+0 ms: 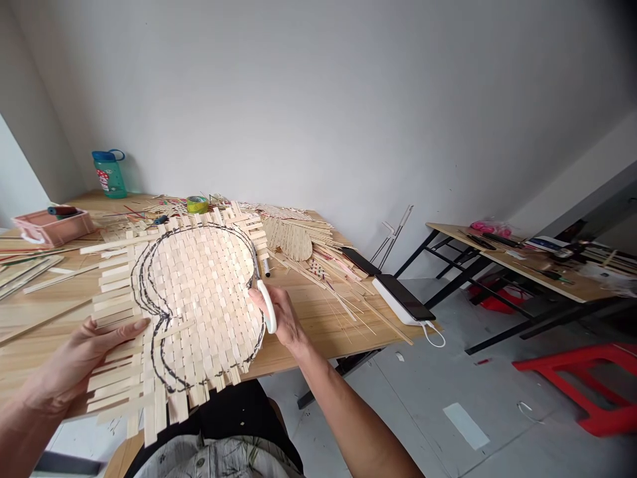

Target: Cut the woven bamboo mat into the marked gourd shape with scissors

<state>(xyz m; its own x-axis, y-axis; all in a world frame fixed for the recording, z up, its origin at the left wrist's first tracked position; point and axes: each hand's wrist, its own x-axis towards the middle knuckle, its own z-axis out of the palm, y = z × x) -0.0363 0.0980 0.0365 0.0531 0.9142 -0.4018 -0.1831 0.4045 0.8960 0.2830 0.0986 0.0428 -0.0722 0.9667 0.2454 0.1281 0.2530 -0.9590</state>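
A woven mat of pale flat strips (pixel 204 285) is held up over the table's front edge, with a rounded, notched outline drawn on it in black. My left hand (pixel 94 348) grips the loose strip ends at its left side, thumb on top. My right hand (pixel 281 315) is closed around the white handle of a pair of scissors (pixel 269 307) at the mat's right edge. The blades lie along the drawn line there and are partly hidden. Trimmed strip ends show at the upper right of the mat.
Behind the mat, the wooden table (pixel 318 335) bears loose strips, an oval woven piece (pixel 293 240), a tape roll (pixel 197 204), a pink basket (pixel 54 228) and a teal bottle (pixel 110 176). Phones and a white power bank (pixel 401 302) sit at its right edge. A red stool (pixel 587 385) stands right.
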